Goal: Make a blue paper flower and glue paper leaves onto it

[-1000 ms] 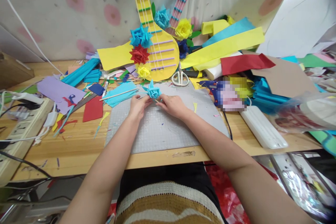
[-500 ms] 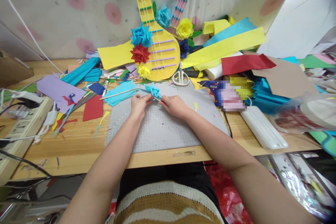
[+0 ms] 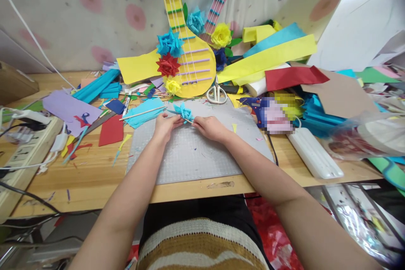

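Note:
A small light blue paper flower (image 3: 182,112) with pointed petals is wound around a thin wooden stick (image 3: 189,122), above the grey cutting mat (image 3: 202,160). From the right, my right hand (image 3: 209,128) pinches the stick just below the petals. My left hand (image 3: 167,126) is closed at the flower's left side, with thumb and fingers on its light blue paper; the fingertips are partly hidden. Left of the hands lies a sheet of light blue crepe paper (image 3: 144,114), with another thin stick (image 3: 142,113) across it.
A yellow paper guitar (image 3: 196,65) with paper flowers leans at the back. White-handled scissors (image 3: 217,94) lie before it. A blue glue gun (image 3: 255,103) and a white box (image 3: 316,154) are at right. Paper scraps and a power strip (image 3: 28,160) lie at left.
The flower has turned and tipped slightly between my fingers, so its petals sit a little lower and leftward. Both hands stay nearly in place; the view shifts slightly.

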{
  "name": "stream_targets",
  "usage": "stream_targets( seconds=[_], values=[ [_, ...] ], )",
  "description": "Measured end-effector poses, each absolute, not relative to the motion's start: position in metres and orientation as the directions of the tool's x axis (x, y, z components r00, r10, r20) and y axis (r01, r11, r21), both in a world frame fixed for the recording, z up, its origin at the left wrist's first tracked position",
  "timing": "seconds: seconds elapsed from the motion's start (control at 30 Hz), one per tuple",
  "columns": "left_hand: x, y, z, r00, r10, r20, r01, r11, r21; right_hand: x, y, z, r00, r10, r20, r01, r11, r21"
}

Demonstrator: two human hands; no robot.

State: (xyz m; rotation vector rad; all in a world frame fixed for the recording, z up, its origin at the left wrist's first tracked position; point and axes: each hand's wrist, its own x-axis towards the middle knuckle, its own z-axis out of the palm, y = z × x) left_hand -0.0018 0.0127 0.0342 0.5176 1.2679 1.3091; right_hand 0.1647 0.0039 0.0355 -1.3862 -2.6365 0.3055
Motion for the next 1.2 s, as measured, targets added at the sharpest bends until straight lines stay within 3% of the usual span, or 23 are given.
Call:
stream_targets(
  seconds=[0.53, 1.2],
  values=[
    [-0.0036, 0.0113, 0.0351, -0.187, 0.918, -0.35, -0.335, 0.276, 0.901, 0.1615, 0.0034, 0.0362, -0.55, 0.834, 0.046, 0.823, 0.55, -0.141],
    [0.0016, 0.0138, 0.0353, -0.26, 0.885, -0.387, -0.321, 0.299, 0.899, 0.159, 0.0019, 0.0398, -0.492, 0.869, 0.052, 0.852, 0.493, -0.178]
  ],
)
